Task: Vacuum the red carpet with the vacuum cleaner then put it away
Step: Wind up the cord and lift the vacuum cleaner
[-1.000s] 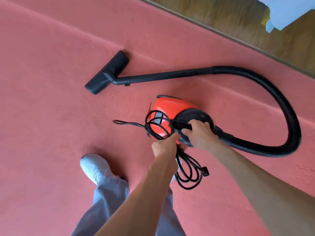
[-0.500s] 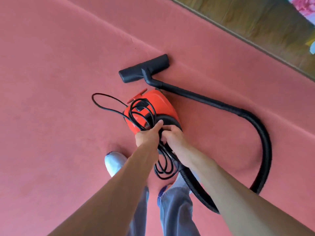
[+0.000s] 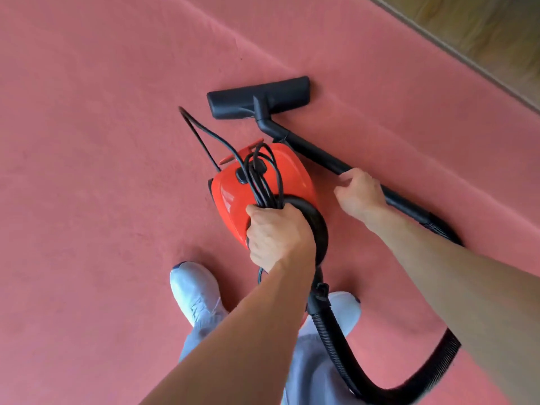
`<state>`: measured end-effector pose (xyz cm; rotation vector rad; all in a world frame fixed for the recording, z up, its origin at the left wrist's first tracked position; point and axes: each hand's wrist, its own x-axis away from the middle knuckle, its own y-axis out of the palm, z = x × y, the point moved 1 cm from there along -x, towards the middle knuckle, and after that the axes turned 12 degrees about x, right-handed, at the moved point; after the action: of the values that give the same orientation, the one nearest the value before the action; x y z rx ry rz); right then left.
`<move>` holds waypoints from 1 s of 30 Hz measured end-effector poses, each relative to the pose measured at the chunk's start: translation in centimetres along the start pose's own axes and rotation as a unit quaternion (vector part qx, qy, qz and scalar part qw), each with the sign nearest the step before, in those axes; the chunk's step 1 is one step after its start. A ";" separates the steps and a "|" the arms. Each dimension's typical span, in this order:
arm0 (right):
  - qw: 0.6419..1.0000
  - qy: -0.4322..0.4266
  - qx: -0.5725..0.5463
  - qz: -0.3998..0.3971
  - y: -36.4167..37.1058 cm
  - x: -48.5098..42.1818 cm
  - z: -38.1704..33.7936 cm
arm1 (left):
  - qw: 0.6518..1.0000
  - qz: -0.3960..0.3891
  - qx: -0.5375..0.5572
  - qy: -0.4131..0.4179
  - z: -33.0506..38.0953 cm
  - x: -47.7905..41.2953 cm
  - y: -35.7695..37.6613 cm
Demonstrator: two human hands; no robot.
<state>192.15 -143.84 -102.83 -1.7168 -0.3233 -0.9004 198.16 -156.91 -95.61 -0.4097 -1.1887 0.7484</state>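
Head view, looking down: red vacuum cleaner sits on the red carpet, just in front of the person's feet. Left hand clenched on top of the body, grasping a bunch of black power cord against the black rear part; whether a handle is under the fingers, cannot tell. One cord loop sticks out to the upper left over the carpet. Right hand wraps the black wand, fingers curled round it, just right of the body. Floor nozzle lies flat on the carpet beyond the vacuum. Ribbed hose runs from the rear, loops round to the right and meets the wand. White shoes, grey trousers below. Wood floor strip top right.
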 end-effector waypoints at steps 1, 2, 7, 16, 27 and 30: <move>1.000 -0.002 0.013 0.004 0.7 -1.1 0.5 | 1.000 0.014 0.007 -0.003 0.0 -0.1 0.5; 1.000 -0.005 0.027 0.012 1.2 -2.1 1.0 | 1.000 0.025 0.009 -0.005 -0.1 -0.3 1.0; 0.992 0.002 0.129 0.009 4.2 -7.0 4.6 | 0.998 0.050 -0.028 0.003 -0.5 -0.9 2.2; 0.971 -0.006 0.234 -0.045 5.2 -6.1 6.2 | 0.998 0.058 -0.030 0.016 -0.7 -1.0 2.2; 0.977 -0.153 0.151 -0.014 -5.4 5.2 -0.9 | 0.994 -0.056 0.086 -0.044 -0.3 -0.5 -0.2; 0.970 -0.158 0.183 0.030 -7.1 9.5 -3.7 | 0.981 -0.106 0.135 -0.093 0.3 0.1 -2.9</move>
<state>192.67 -146.85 -90.84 -1.5104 -0.6056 -0.4827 198.82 -158.90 -93.55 0.0126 -1.2617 0.7612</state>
